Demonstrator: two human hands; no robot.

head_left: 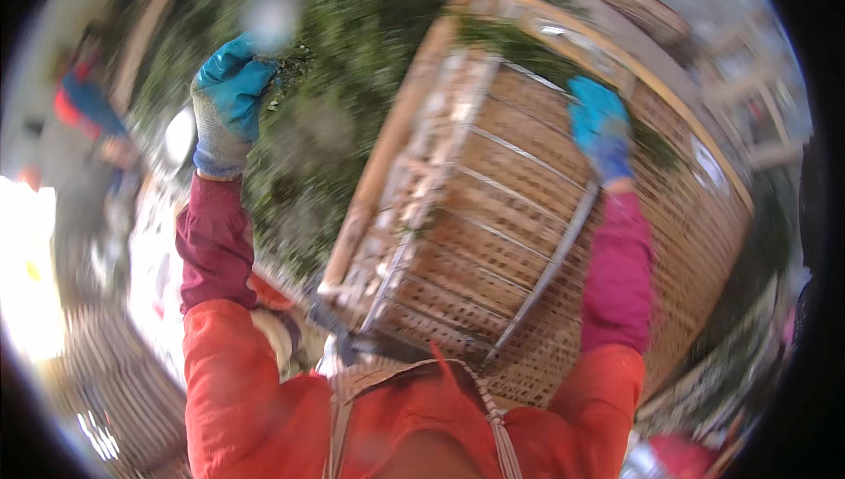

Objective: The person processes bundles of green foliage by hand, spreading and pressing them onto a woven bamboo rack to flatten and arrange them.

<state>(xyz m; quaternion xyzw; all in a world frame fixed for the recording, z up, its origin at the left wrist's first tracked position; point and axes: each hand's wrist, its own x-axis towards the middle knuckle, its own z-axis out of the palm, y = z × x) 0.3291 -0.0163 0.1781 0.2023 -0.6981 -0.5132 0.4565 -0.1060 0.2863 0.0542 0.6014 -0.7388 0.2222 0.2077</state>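
Observation:
My left hand (231, 96), in a blue-coated glove, is raised over the leafy heap and closed on a small tuft of green leaves (293, 67). To the right lies a large woven bamboo tray (687, 241) with a wooden rim. A metal frame with several thin cross bars (519, 158) rests on its slatted surface. My right hand (601, 127), gloved the same way, is over the tray beside the frame's far right corner, its blurred fingers stretched out. A strip of green leaves (519, 46) lies along the tray's far edge, close to these fingers.
A big heap of green foliage (326, 136) fills the space left of the tray. A wooden pole (400, 136) runs along the tray's left side. Another person (88, 105) in red and blue is at the far left. Wooden frames (757, 118) stand at the far right.

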